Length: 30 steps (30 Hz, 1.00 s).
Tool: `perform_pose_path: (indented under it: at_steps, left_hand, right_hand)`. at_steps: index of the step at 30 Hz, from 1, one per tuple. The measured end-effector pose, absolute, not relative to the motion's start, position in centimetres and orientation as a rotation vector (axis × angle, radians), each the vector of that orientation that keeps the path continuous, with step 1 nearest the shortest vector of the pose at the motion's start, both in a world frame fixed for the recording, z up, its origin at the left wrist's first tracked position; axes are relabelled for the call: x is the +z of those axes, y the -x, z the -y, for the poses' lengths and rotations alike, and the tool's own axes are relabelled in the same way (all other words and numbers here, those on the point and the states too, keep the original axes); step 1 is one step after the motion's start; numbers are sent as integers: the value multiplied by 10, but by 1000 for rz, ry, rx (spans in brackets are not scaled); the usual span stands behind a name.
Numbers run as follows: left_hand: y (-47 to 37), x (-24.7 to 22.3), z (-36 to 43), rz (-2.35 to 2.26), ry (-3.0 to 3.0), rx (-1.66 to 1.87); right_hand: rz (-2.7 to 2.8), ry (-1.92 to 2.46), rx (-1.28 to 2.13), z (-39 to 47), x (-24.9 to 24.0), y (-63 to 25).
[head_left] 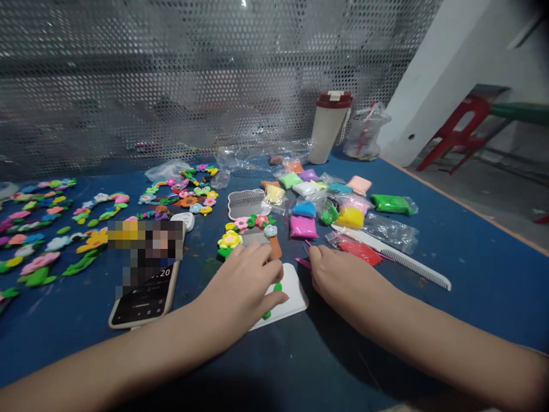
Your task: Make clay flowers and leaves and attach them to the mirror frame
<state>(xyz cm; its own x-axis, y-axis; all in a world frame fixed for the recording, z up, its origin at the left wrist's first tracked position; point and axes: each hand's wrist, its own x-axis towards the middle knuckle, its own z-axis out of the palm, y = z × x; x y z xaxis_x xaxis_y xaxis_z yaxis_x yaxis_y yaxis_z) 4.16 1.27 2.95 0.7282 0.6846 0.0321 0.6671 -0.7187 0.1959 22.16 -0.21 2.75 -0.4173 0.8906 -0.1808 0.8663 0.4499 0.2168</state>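
My left hand (253,277) hovers over or rests on a white board (294,289); I cannot tell which. Its fingers are bent, with a gap between thumb and forefinger. Small green clay pieces (278,286) lie on the board by the thumb. Just beyond the knuckles is a frame decorated with clay flowers (230,239), partly covered by the hand. To the right of the board, my right hand (332,272) is closed at the table, pinching a thin pink modelling tool (302,263). Its fingertips are partly hidden.
Bagged coloured clay (303,226), a white comb (412,266) and a tumbler (328,129) are beyond my right hand. A phone (148,297) lies left, near several flower-decorated clay pieces (100,206). A perforated metal panel (171,86) borders the blue table's back.
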Motion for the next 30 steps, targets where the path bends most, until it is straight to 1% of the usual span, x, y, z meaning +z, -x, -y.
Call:
perform_pose_path:
  at_steps: [8, 13, 15, 17, 19, 21, 23, 26, 30]
  left_hand:
    - [-42, 35, -14, -913, -2745, 74]
    - [-34, 43, -16, -975, -2792, 83]
    - [-28, 50, -17, -1053, -2834, 117]
    - [-24, 57, -20, -1118, -2849, 156]
    - [-22, 61, -22, -1155, -2841, 174]
    - [-22, 61, -25, -1166, -2823, 157]
    - [-22, 60, -25, -1160, -2801, 101]
    - [-23, 56, -26, -1135, -2769, 18]
    - [-22, 52, -27, -1127, -2757, 47]
  right_hand:
    - [-2489, -1513, 45, -5, 30, -226]
    - [-2665, -1560, -3, -13, 35, -237]
    - [-2873, -1513, -168, -16, 36, -240]
    - [-3082, -1382, -422, -18, 35, -241]
    - [-3185, -1235, -651, -19, 31, -240]
    - [-3203, -1171, -811, -20, 26, -240]
    - [-3188, -1160, -905, -21, 20, -241]
    - [-3220, -1105, -926, -23, 14, -242]
    - [-3282, -1021, -949, -26, 12, -242]
